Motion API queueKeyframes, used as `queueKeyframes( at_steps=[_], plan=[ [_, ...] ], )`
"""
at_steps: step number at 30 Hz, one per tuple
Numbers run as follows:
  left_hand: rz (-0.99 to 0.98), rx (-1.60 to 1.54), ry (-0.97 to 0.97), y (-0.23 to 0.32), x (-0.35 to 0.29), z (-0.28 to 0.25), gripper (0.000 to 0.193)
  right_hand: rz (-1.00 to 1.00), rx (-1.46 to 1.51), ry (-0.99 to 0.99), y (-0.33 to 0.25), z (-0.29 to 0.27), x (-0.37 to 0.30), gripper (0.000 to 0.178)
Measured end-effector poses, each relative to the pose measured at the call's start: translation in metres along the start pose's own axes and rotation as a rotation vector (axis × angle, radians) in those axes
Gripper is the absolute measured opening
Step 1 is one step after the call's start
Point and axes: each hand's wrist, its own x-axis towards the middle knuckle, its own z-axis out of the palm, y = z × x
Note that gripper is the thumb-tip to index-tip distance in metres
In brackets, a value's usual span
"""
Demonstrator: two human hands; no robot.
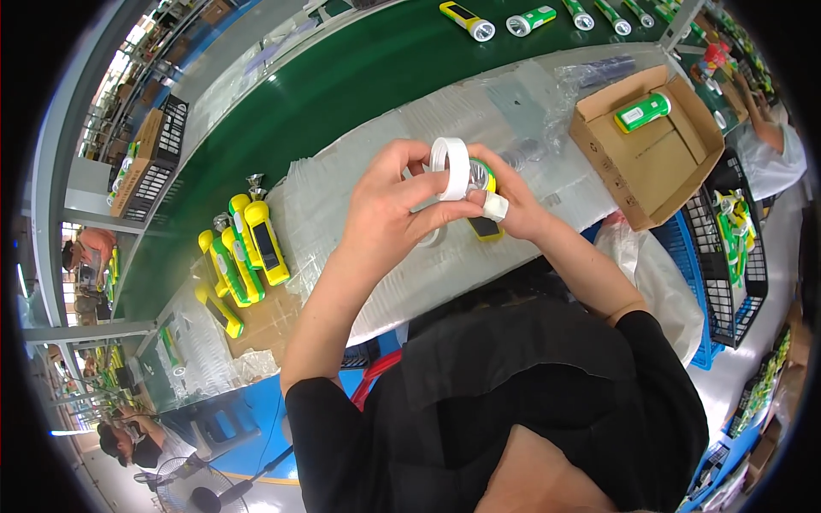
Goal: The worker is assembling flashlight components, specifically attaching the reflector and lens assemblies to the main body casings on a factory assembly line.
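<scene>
A white plastic ring [456, 171] is pinched upright between the thumb and fingers of my left hand [389, 197], over the middle of the bench. Right beside it, my right hand [523, 209] grips a yellow-and-green flashlight [487, 229] with its clear round head by the ring. Something white wraps a fingertip of my right hand. I cannot tell whether ring and flashlight touch. Beneath my left hand another white ring [430, 238] lies partly hidden on the plastic-covered bench [376, 303].
Several yellow-and-green flashlight bodies [248, 248] lie at left, near shiny reflectors [255, 181]. A cardboard box [599, 158] at right holds one flashlight [643, 113]. Finished-looking flashlights [532, 20] line the far green belt [359, 77]. A black crate [727, 256] stands far right; co-workers sit around.
</scene>
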Motion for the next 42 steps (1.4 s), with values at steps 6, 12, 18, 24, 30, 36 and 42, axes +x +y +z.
queueKeyframes(
  at_steps=[6, 12, 18, 24, 30, 36, 42],
  plan=[
    [-0.001, -0.001, -0.042, 0.010, 0.007, -0.002, 0.037, -0.265, -0.203, 0.021, -0.031, -0.013, 0.008, 0.064],
    [0.035, 0.005, -0.036, 0.013, 0.011, 0.017, 0.044, -0.145, -0.903, -0.223, -0.093, -0.055, 0.007, 0.049],
    [-0.059, -0.116, -0.037, 0.017, 0.014, 0.049, 0.041, 0.049, -1.064, -0.567, -0.138, -0.046, 0.036, 0.039],
    [-0.042, -0.176, 0.008, 0.014, 0.019, 0.055, 0.039, 0.136, -1.124, -0.730, -0.143, -0.050, 0.050, 0.030],
    [-0.072, -0.135, 0.054, 0.007, 0.027, 0.059, 0.040, 0.239, -1.363, -0.527, -0.131, -0.040, 0.054, 0.038],
    [0.062, -0.099, 0.134, -0.001, 0.021, 0.072, 0.042, 0.067, -1.322, -0.394, -0.128, -0.051, 0.038, 0.050],
    [0.004, -0.083, 0.067, 0.010, 0.011, 0.070, 0.041, 0.298, -1.374, -0.368, -0.139, -0.027, 0.026, 0.048]
  ],
)
